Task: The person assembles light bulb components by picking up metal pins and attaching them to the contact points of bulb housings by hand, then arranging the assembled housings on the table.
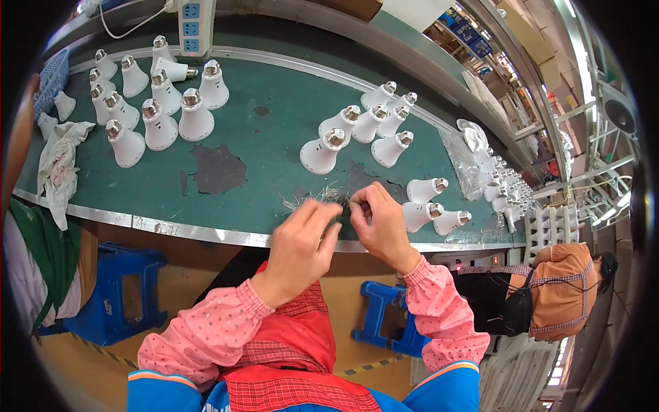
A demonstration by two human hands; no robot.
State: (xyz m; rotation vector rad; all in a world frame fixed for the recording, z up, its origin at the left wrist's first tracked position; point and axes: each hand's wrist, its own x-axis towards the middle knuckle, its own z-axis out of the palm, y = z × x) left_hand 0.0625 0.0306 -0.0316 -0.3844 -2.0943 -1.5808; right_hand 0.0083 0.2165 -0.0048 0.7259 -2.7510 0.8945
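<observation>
Thin metal pins [332, 193] lie in a loose heap near the front edge of the green desk [274, 137], just beyond the left hand [300, 240]. That hand is slightly blurred, its thumb apart from the curved fingers. The right hand [382, 228] has its fingertips drawn narrow — whether they pinch anything, I cannot tell. White bulb housings [320, 157] with metal screw caps stand in groups on the desk — three of them just beside the right hand.
</observation>
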